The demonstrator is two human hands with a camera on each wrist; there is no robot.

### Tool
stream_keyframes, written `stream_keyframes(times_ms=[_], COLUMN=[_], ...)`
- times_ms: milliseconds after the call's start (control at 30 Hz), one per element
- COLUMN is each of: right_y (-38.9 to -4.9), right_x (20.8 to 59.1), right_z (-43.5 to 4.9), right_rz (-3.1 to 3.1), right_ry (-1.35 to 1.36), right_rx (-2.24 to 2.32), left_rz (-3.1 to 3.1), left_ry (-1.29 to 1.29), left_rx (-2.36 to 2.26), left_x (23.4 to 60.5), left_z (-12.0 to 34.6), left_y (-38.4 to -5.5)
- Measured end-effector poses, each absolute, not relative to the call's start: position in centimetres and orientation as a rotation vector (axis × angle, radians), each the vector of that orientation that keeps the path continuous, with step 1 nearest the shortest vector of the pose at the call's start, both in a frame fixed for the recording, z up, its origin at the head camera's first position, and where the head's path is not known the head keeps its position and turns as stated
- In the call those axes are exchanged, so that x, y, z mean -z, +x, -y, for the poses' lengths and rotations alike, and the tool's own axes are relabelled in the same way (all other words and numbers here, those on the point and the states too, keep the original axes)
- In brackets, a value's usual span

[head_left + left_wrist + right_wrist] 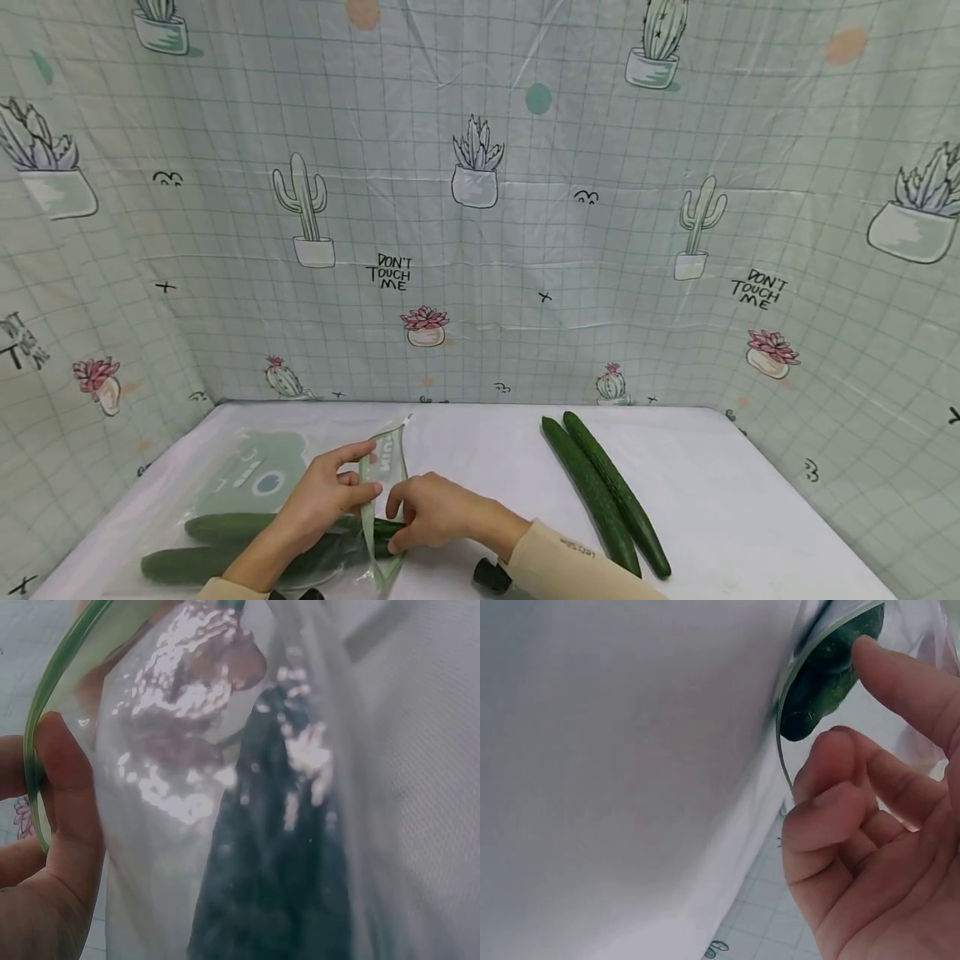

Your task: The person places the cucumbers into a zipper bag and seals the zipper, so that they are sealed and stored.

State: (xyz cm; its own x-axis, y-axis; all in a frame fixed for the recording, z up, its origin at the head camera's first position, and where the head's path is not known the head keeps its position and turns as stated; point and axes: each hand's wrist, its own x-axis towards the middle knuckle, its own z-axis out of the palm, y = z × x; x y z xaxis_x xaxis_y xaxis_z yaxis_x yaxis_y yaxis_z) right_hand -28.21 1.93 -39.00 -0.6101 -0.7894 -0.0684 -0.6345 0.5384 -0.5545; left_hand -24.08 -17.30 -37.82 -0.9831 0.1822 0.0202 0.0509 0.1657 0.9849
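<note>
At lower left, pinches the clear bag (255, 479) with the left hand (330, 487); at lower centre, has the right hand (442, 508), with parted thumb and fingers, at bagged cucumbers (187, 565).

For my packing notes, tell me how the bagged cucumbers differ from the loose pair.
The bagged cucumbers look mostly hazy through the bag; the loose pair shows uncovered. The bagged cucumbers lie crosswise; the loose pair runs more front to back. Both are long and green.
</note>
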Motion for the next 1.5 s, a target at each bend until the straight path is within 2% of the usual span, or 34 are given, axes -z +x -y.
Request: stream_keyframes(times_ms=[333,1500], right_y=[-28.0,-28.5], right_x=[39.6,39.8], right_z=[-2.2,-2.2], right_rz=[-2.48,-2.424], right_ry=[-1.131,-1.23], right_rx=[0.661,0.698], left_rz=[-2.325,-2.3], left_ry=[0.244,0.257], left_rx=[-1.942,-1.965], left_x=[37.9,38.0], left_z=[17.2,17.2], left_y=[-24.3,-24.2])
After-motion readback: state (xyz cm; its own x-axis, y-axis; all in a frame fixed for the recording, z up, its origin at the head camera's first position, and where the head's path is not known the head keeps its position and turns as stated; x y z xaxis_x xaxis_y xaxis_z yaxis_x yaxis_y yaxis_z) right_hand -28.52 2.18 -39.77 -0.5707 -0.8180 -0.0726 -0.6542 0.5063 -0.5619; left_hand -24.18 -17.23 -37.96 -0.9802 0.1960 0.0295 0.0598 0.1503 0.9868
